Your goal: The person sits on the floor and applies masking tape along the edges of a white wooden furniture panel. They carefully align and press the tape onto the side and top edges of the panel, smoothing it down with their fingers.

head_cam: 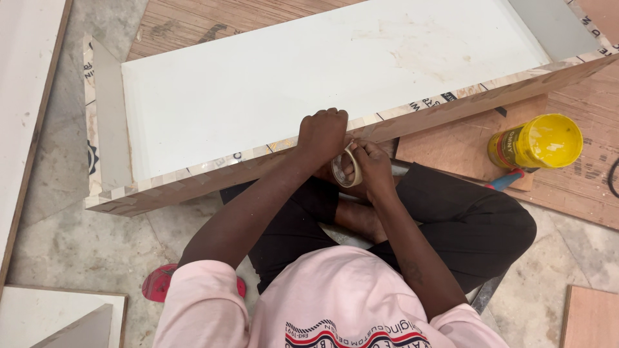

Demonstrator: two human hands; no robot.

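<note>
The pink shirt (pixel 335 303) of the seated person fills the lower frame, nearest the camera; black trousers (pixel 464 225) show the legs folded under the work, which puts the board's near edge within arm's reach.

The white-faced board (pixel 322 77) lies flat on the floor (pixel 64 238), partly over a sheet of bare plywood (pixel 580 180). Its near edge (pixel 225 169) exposes the block core and faces the person, apparently so that the edge can be worked from a seated position.

A yellow tin (pixel 538 143) lies on its side on the plywood, well apart from the hands, with a blue-and-red handle (pixel 506 180) just beside it.

The left hand (pixel 322 134) is closed in a fist and presses on the board's near edge. The right hand (pixel 374 169) is clamped on a small roll of pale tape (pixel 346 169), held just below that edge and touching the left hand. The two hands are together, which keeps the roll close to the edge.
</note>
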